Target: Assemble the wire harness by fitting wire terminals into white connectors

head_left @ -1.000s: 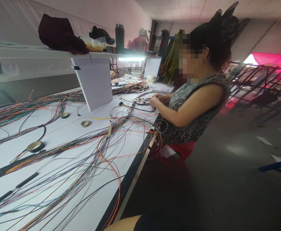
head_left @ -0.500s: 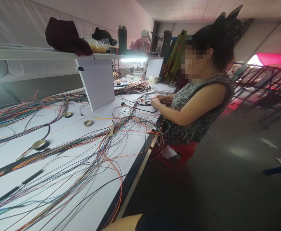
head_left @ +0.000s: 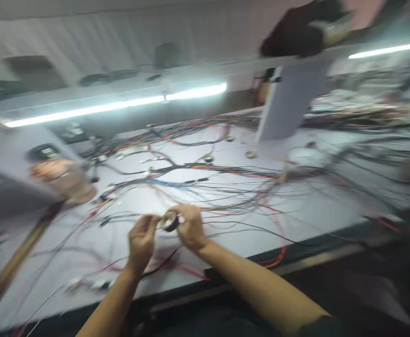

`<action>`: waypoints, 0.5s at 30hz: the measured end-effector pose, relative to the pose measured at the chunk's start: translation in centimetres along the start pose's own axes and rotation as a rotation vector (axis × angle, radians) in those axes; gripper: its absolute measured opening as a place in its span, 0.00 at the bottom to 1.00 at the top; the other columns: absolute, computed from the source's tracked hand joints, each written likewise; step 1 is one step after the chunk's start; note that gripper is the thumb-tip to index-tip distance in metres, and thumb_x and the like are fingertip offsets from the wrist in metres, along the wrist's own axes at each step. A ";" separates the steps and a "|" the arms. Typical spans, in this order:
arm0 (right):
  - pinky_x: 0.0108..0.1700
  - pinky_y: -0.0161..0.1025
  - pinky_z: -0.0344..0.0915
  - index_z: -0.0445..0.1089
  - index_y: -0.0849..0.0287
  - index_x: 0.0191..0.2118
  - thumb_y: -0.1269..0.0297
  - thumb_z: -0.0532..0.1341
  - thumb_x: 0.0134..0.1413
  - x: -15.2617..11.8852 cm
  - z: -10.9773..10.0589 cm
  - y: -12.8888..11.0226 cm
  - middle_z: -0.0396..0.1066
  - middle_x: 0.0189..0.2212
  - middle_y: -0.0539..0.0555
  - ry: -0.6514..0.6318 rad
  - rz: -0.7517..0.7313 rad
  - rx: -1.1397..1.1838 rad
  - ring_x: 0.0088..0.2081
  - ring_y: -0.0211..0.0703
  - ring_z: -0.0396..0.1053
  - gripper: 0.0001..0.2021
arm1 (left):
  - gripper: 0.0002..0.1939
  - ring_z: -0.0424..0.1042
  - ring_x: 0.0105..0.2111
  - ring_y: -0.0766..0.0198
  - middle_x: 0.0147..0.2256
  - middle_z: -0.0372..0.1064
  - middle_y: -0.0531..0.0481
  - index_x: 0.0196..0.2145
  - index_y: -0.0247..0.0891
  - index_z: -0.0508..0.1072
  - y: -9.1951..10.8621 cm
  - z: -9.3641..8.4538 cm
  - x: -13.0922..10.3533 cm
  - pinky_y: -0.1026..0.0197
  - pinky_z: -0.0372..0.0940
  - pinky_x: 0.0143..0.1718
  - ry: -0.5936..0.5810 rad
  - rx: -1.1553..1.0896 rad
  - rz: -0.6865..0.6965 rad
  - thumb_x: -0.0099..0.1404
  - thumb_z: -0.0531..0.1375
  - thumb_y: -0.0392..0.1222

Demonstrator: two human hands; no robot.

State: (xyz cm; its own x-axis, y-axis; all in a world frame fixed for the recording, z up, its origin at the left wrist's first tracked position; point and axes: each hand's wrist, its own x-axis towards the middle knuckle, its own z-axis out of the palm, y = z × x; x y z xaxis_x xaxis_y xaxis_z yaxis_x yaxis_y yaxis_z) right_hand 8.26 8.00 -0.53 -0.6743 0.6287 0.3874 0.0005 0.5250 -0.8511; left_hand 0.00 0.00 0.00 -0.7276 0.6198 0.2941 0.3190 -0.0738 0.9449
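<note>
Both my hands meet above the white table near its front edge. My right hand [head_left: 190, 226] is closed round a dark roll of tape [head_left: 170, 221]. Just left of it, my left hand [head_left: 143, 239] is pinched at the roll's left side; what lies between its fingertips is too blurred to make out. A dark and red wire [head_left: 162, 260] passes below the hands. Behind them, bundles of thin coloured wires [head_left: 233, 172] stretch across the table.
More tape rolls [head_left: 208, 158] lie towards the back. A white upright panel [head_left: 285, 100] supports the shelf. A clear container with orange contents [head_left: 62, 178] stands at the left. White connectors [head_left: 101, 284] lie near the front edge.
The view has swung left, away from the seated person. Both my hands and the tape roll between them are now in sight; before, neither hand showed.
</note>
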 end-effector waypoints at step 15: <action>0.36 0.36 0.64 0.76 0.57 0.36 0.63 0.61 0.46 3.9 -0.1 2.3 0.74 0.29 0.49 -0.267 0.300 0.161 0.31 0.39 0.69 0.11 | 0.12 0.68 0.33 0.62 0.30 0.69 0.47 0.32 0.37 0.75 -0.8 -4.8 0.4 0.60 0.65 0.38 -0.065 -0.191 0.033 0.63 0.63 0.49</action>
State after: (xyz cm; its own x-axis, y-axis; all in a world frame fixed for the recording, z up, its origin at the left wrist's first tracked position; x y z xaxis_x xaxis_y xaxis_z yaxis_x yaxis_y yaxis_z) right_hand 5.70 11.69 -0.91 -0.8290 0.5586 0.0268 0.1248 0.2315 -0.9648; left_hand -3.40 -3.43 0.07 -0.6761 0.6632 0.3211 0.2168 -0.2375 0.9469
